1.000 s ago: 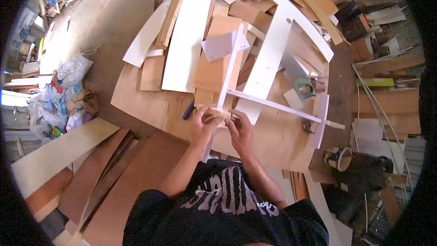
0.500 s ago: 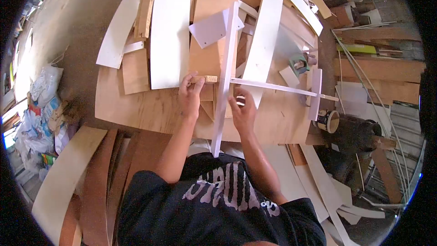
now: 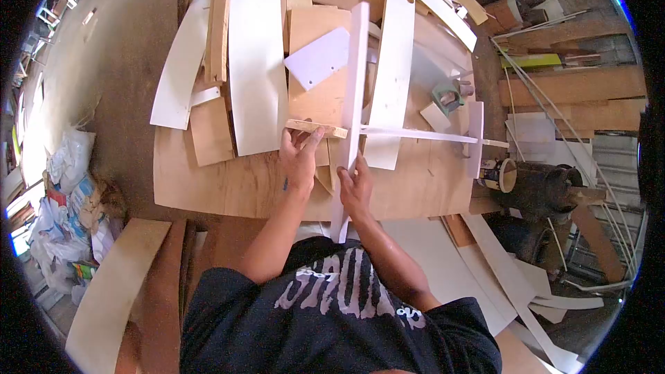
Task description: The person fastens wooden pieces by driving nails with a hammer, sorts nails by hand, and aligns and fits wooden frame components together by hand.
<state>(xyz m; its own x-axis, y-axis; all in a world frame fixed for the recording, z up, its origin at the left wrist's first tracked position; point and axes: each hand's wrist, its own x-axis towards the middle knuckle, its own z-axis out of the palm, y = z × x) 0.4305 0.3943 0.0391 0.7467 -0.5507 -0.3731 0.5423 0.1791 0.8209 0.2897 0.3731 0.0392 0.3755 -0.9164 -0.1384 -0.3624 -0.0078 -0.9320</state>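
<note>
My left hand [image 3: 299,161] is closed around a short wooden strip [image 3: 315,127], with the strip's right end close to a long white board. Whether that end touches the board I cannot tell. Below, my right hand [image 3: 355,189] grips the white board [image 3: 355,83] from its right side, thumb on the face. The board runs from near my chest toward the far side of the table. A thin white crosspiece [image 3: 419,135] extends right from it to a shorter white end piece [image 3: 475,140], past which a wooden stub [image 3: 495,143] sticks out.
Under the work is a wooden table [image 3: 208,187] covered at the back with white panels [image 3: 255,62] and offcuts. A lilac plate [image 3: 318,59] with holes and a green tool [image 3: 447,97] lie there. A bucket [image 3: 508,174] stands right; plastic bags [image 3: 66,159] lie left.
My right hand has moved left and down, from beside the white board to gripping it. My left hand has brought the wooden strip slightly right and lower, turning it. The camera view has shifted slightly.
</note>
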